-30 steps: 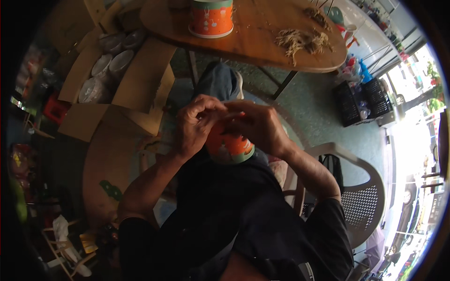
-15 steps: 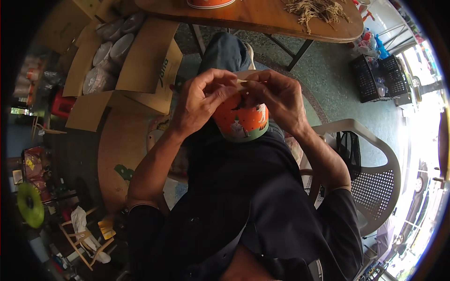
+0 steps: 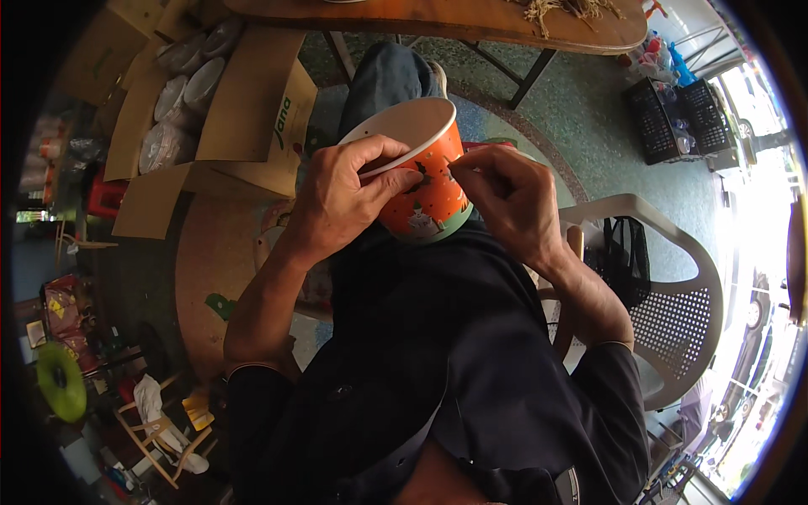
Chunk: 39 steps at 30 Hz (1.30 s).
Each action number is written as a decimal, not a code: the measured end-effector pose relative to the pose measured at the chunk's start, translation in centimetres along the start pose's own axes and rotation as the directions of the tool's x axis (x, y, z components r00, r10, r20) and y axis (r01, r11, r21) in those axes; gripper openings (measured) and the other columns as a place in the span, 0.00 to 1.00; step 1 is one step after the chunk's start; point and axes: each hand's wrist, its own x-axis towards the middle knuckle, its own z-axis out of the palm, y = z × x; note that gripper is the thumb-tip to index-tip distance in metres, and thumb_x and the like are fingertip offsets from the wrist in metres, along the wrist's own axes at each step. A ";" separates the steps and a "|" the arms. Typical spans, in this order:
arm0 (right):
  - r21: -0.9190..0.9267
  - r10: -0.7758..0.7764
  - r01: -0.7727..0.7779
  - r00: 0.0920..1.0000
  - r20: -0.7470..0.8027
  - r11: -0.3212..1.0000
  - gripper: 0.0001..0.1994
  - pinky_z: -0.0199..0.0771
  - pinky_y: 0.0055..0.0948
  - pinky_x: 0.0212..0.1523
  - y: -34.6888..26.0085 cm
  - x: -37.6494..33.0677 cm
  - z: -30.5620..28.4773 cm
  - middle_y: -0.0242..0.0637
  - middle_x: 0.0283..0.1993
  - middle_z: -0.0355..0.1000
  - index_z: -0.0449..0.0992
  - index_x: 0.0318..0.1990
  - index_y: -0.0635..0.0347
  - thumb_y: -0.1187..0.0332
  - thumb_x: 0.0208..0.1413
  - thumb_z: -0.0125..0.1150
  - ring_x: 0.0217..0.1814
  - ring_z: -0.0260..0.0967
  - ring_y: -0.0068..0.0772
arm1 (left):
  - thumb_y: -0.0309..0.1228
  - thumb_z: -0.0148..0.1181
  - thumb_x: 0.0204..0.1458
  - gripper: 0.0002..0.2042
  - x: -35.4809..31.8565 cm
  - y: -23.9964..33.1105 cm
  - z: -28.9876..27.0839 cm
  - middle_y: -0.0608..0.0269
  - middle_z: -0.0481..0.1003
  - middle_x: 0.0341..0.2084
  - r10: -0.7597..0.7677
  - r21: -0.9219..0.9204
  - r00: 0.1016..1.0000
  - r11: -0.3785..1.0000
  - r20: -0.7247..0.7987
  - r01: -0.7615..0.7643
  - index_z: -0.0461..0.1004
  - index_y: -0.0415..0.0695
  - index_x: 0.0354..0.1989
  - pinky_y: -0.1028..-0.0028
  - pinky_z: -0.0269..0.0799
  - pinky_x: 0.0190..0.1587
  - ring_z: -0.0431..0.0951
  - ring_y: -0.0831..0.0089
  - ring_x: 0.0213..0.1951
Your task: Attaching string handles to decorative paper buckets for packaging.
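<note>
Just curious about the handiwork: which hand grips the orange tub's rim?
The left hand, straddling the rim; the right hand is only outside the orange tub.

a brown table [image 3: 446, 20] holds some tan strings [image 3: 540, 13] (all tangled up), and a black crate [image 3: 656, 126] sits on the green floor [image 3: 581, 109].

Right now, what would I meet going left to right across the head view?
Lime-green disc, open cardboard box, left hand, orange cup, right hand, black crate.
</note>
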 end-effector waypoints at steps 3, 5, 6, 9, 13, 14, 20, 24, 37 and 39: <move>-0.040 -0.060 0.060 0.998 -0.001 0.997 0.05 0.64 0.26 0.25 -0.2 0.1 0.3 0.34 0.24 0.74 0.84 0.40 0.64 0.73 0.58 0.69 0.23 0.64 0.16 | 0.28 0.69 0.60 0.12 -0.1 -0.1 0.0 0.54 0.85 0.39 0.029 0.012 1.000 1.000 -0.011 -0.029 0.81 0.35 0.49 0.72 0.83 0.45 0.86 0.71 0.42; -0.062 -0.046 0.046 0.999 0.012 0.997 0.06 0.65 0.26 0.25 -0.8 0.1 0.2 0.35 0.24 0.74 0.85 0.40 0.64 0.73 0.58 0.70 0.23 0.64 0.17 | 0.27 0.69 0.60 0.13 -0.1 -0.2 0.2 0.54 0.85 0.40 0.015 -0.037 1.000 0.999 0.002 -0.015 0.80 0.35 0.50 0.72 0.83 0.46 0.86 0.70 0.42; -0.045 0.008 -0.006 0.999 0.034 0.999 0.06 0.65 0.26 0.25 -1.2 -0.1 0.1 0.35 0.24 0.75 0.85 0.41 0.63 0.72 0.58 0.70 0.23 0.64 0.17 | 0.26 0.68 0.60 0.13 -0.1 -0.3 0.3 0.54 0.85 0.41 0.003 -0.086 1.000 0.996 0.006 -0.003 0.79 0.35 0.52 0.72 0.83 0.47 0.86 0.70 0.43; -0.035 0.091 -0.089 0.994 0.067 0.995 0.07 0.64 0.26 0.25 -1.2 -0.2 0.0 0.34 0.23 0.74 0.85 0.41 0.64 0.71 0.58 0.70 0.23 0.64 0.16 | 0.25 0.68 0.60 0.14 -0.1 -0.3 0.5 0.54 0.85 0.42 0.005 -0.079 1.000 0.997 0.028 -0.002 0.78 0.36 0.54 0.72 0.83 0.48 0.86 0.69 0.44; 0.015 0.192 -0.194 0.975 0.112 0.981 0.08 0.62 0.24 0.24 -1.7 -0.2 -0.3 0.30 0.21 0.72 0.85 0.41 0.64 0.69 0.59 0.69 0.23 0.62 0.13 | 0.25 0.69 0.59 0.15 -0.3 -0.3 0.7 0.53 0.85 0.42 0.033 -0.060 0.999 0.998 0.034 -0.031 0.78 0.36 0.53 0.71 0.84 0.48 0.86 0.68 0.44; 0.014 0.192 -0.195 0.975 0.112 0.981 0.08 0.62 0.24 0.24 -1.6 -0.2 -0.3 0.30 0.21 0.72 0.85 0.41 0.64 0.69 0.59 0.69 0.23 0.62 0.13 | 0.25 0.69 0.59 0.15 -0.3 -0.2 0.8 0.53 0.85 0.42 0.036 -0.048 0.999 0.998 0.032 -0.034 0.78 0.36 0.53 0.71 0.84 0.48 0.87 0.68 0.44; 0.036 0.200 -0.205 0.973 0.112 0.978 0.07 0.54 0.20 0.25 -1.5 -0.1 -0.4 0.19 0.21 0.66 0.84 0.39 0.65 0.69 0.59 0.70 0.24 0.56 0.08 | 0.21 0.64 0.62 0.14 -0.5 0.6 0.9 0.55 0.83 0.44 0.000 -0.012 0.997 1.000 0.075 0.001 0.76 0.33 0.55 0.74 0.79 0.52 0.84 0.74 0.47; 0.010 0.229 -0.233 0.964 0.138 0.972 0.07 0.55 0.20 0.26 -1.5 -0.1 -0.6 0.21 0.21 0.69 0.84 0.39 0.65 0.69 0.59 0.69 0.25 0.58 0.08 | 0.25 0.71 0.57 0.15 -0.6 0.1 1.6 0.51 0.85 0.39 0.090 -0.007 0.996 0.996 0.011 -0.090 0.78 0.39 0.52 0.69 0.85 0.45 0.88 0.64 0.43; -0.028 0.298 -0.300 0.930 0.215 0.954 0.11 0.69 0.21 0.33 -1.4 0.0 -1.3 0.29 0.30 0.79 0.85 0.42 0.67 0.66 0.60 0.68 0.32 0.69 0.11 | 0.31 0.54 0.71 0.14 -0.8 1.7 1.3 0.50 0.84 0.43 0.127 0.154 0.985 0.977 0.120 -0.145 0.78 0.34 0.55 0.68 0.79 0.54 0.85 0.66 0.48; -0.015 0.293 -0.298 0.930 0.223 0.955 0.11 0.69 0.21 0.33 -1.8 0.0 -1.5 0.29 0.29 0.79 0.85 0.41 0.67 0.66 0.60 0.68 0.32 0.69 0.11 | 0.34 0.50 0.73 0.16 -0.6 1.7 1.3 0.51 0.85 0.43 0.127 0.113 0.982 0.983 0.142 -0.143 0.79 0.35 0.55 0.67 0.78 0.55 0.85 0.65 0.48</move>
